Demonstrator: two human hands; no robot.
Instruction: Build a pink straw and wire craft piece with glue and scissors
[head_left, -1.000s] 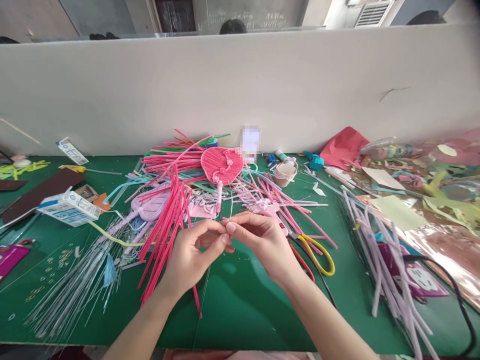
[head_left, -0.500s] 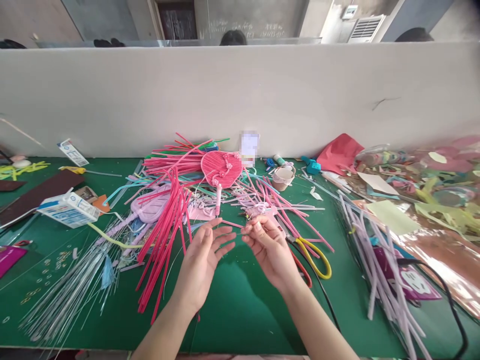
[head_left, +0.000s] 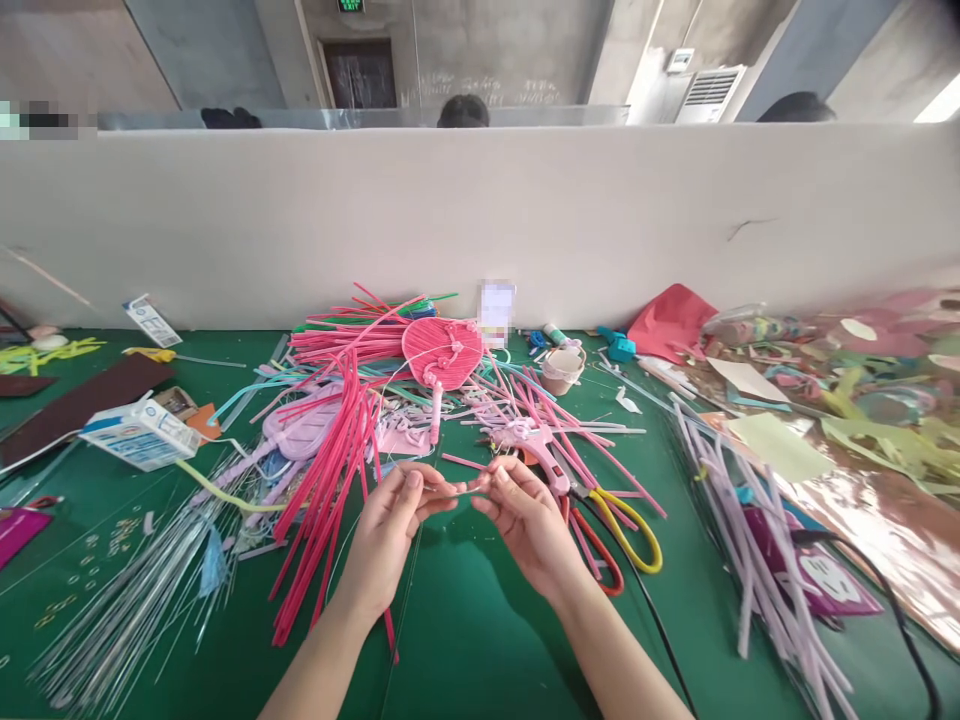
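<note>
My left hand [head_left: 394,525] and my right hand [head_left: 525,520] are held just above the green table [head_left: 480,640], fingertips nearly meeting. Both pinch the ends of a short thin pale wire [head_left: 459,491] stretched between them. Right behind the hands lies a heap of pink chenille stems [head_left: 337,450]. A pink heart-shaped woven fan [head_left: 442,352] rests on top of that heap, and a lilac fan [head_left: 304,425] lies to its left.
Yellow-handled scissors [head_left: 630,525] and red-handled pliers [head_left: 600,550] lie right of my right hand. A lilac stem bundle [head_left: 750,520] and paper scraps fill the right side. Thin wires [head_left: 127,600] and a small box [head_left: 139,432] are left. A white partition [head_left: 480,220] stands behind.
My left hand, open half a second ago, has closed its fingers on the wire's end. Both hands dropped slightly toward me and the camera tilted up.
</note>
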